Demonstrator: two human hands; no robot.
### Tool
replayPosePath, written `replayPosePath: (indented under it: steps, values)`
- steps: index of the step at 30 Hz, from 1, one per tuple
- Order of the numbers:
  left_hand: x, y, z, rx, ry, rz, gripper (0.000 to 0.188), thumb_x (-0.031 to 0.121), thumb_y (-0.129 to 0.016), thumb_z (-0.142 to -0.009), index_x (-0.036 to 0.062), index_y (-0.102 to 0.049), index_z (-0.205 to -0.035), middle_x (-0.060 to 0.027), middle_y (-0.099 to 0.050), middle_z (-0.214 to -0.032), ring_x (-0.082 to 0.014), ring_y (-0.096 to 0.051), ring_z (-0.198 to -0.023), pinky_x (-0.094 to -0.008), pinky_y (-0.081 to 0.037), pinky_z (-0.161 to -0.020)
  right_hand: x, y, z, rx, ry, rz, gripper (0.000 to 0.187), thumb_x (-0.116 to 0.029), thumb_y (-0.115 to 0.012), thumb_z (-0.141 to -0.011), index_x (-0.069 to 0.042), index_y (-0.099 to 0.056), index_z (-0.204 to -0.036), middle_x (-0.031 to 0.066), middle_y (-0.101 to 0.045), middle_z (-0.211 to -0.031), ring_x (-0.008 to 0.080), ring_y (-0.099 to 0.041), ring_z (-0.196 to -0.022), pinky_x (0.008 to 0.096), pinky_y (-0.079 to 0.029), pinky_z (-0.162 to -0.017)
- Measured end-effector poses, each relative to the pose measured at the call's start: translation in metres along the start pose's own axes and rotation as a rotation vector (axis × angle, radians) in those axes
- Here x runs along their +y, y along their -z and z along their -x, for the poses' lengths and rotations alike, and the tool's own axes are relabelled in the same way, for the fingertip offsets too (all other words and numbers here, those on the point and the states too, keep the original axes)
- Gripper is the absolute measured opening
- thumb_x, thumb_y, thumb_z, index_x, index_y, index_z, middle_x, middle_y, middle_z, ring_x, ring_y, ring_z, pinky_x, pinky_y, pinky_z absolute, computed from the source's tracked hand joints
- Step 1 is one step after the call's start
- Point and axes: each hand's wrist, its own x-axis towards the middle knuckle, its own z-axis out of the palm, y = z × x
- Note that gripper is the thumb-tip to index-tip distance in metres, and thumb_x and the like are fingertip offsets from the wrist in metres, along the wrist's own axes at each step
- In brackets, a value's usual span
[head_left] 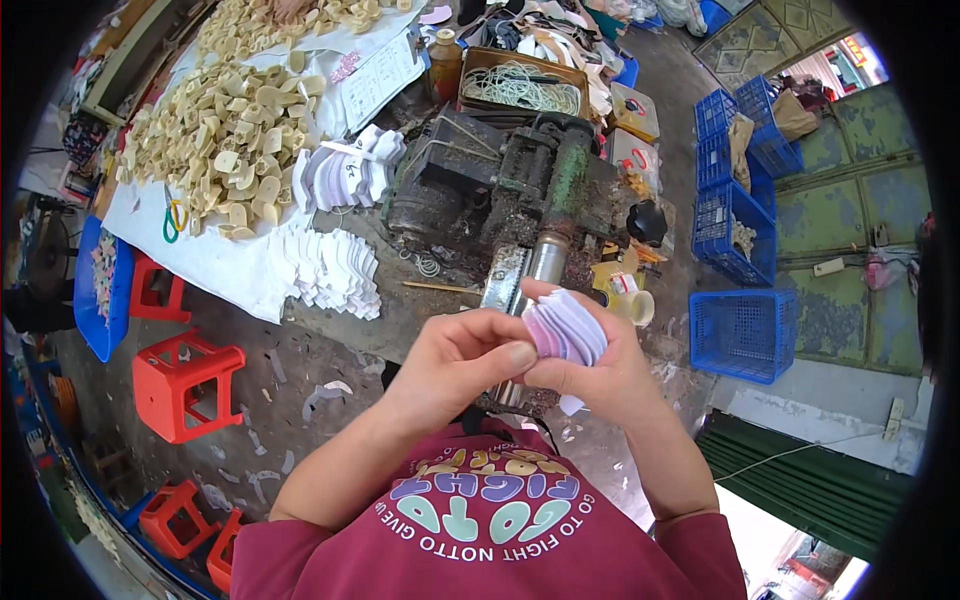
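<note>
In front of my chest I hold a small stack of thin, curved white and lilac cut pieces [563,328]. My right hand [610,375] is wrapped round it, with the thumb pressed on its near side. With thumb and bent fingers, my left hand [470,355] pinches the stack's left edge. Both hands are just in front of a greasy machine [500,180] with a shiny metal roller [549,260]. Left of the machine lie a tied bundle of similar lilac-white pieces [350,172] and a fanned pile of white pieces [325,270].
A large heap of beige moulded pieces [225,140] covers the white cloth [235,285], with scissors [174,215] beside it. Another person's hand [290,8] is at the far heap. Red stools [187,385] stand left, blue crates [742,335] right. A tray of cord [520,85] sits behind the machine.
</note>
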Motion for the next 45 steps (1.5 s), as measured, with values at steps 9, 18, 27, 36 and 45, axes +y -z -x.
replayPosePath:
  steps: [9, 18, 27, 36, 45]
  values:
    - [-0.005, 0.015, -0.003, 0.126, -0.226, -0.091, 0.008, 0.007, -0.06, -0.09, 0.0001, -0.063, -0.091, -0.0069, -0.065, -0.086, -0.011, -0.06, -0.069, -0.026, -0.049, -0.064, 0.004, 0.067, 0.025, 0.185, -0.009, -0.075, 0.046, -0.003, -0.064, -0.08, 0.002, -0.056, -0.124, 0.0128, -0.06, -0.119, 0.0101, -0.063, -0.069, 0.0245, -0.051, -0.059]
    - [-0.025, 0.023, -0.012, 0.252, -0.501, -0.732, 0.018, 0.006, -0.069, -0.081, 0.002, -0.067, -0.098, -0.0057, -0.06, -0.093, -0.014, -0.057, -0.085, -0.0264, -0.045, -0.077, 0.0, 0.076, 0.025, -0.112, -0.292, 0.098, 0.036, -0.015, -0.064, -0.087, 0.0, -0.059, -0.119, 0.0044, -0.064, -0.086, 0.0065, -0.056, -0.058, 0.0213, -0.045, -0.051]
    - [-0.061, 0.05, -0.03, 0.38, -0.622, -1.008, 0.016, 0.006, -0.075, -0.074, 0.0035, -0.069, -0.089, -0.01, -0.06, -0.088, -0.0239, -0.059, -0.083, -0.0318, -0.047, -0.075, 0.011, 0.064, -0.003, -0.072, -0.352, 0.08, 0.04, -0.023, -0.06, -0.09, 0.001, -0.055, -0.122, 0.0058, -0.063, -0.08, 0.0088, -0.057, -0.057, 0.0223, -0.046, -0.052]
    - [-0.013, 0.222, -0.032, 1.036, -0.798, -1.29, 0.005, 0.005, -0.068, -0.08, 0.0038, -0.064, -0.082, -0.0095, -0.06, -0.077, -0.0278, -0.058, -0.074, -0.0382, -0.044, -0.068, 0.016, 0.058, 0.006, -0.072, -0.257, -0.339, 0.06, -0.037, -0.06, -0.091, 0.004, -0.044, -0.132, 0.0253, -0.065, -0.092, 0.0173, -0.064, -0.062, 0.0285, -0.053, -0.058]
    - [-0.054, 0.225, -0.021, 0.995, -0.691, -1.9, 0.015, 0.002, -0.065, -0.074, 0.0051, -0.066, -0.089, -0.0112, -0.06, -0.097, -0.0272, -0.056, -0.1, -0.0395, -0.041, -0.089, -0.001, 0.035, -0.003, 0.038, -0.141, -0.255, 0.078, -0.013, -0.071, -0.069, 0.002, -0.039, -0.138, 0.0205, -0.061, -0.112, 0.0099, -0.054, -0.057, 0.0241, -0.045, -0.055]
